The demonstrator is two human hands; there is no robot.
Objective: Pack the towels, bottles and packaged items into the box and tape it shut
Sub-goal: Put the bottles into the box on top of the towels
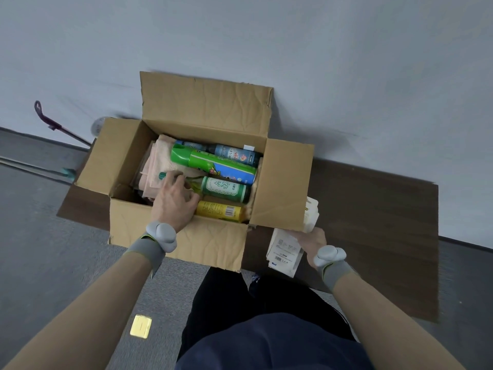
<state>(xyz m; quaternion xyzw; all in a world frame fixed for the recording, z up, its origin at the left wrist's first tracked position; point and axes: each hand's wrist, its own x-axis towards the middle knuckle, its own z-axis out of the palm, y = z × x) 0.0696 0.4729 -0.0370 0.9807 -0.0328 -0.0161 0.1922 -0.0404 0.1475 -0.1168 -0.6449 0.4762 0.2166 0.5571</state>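
In the head view, the left hand [174,201] reaches down into the open cardboard box [186,244]. Its grip is closed round the neck of the green glass bottle [226,192], with the fingers curled over it just beside the teal cap. The bottle lies flat, its labelled body running off to the right of that grip. Just beyond the grip, toward the wall, lies the green spray can [221,164], and past that the blue bottle [234,153]. On the near side of the grip, against the box's front wall, lies the yellow bottle [220,210]. Left of the grip and beneath it are the folded pink towels [157,161].

The right hand [313,243] is outside the box, by its right flap, with its grip closed on the white packets [284,252]. The fingers are mostly hidden behind them. A second white pack [312,212] just beyond this grip appears to be in the same hold, though the flap partly covers it. The box stands on the dark brown surface [373,222].
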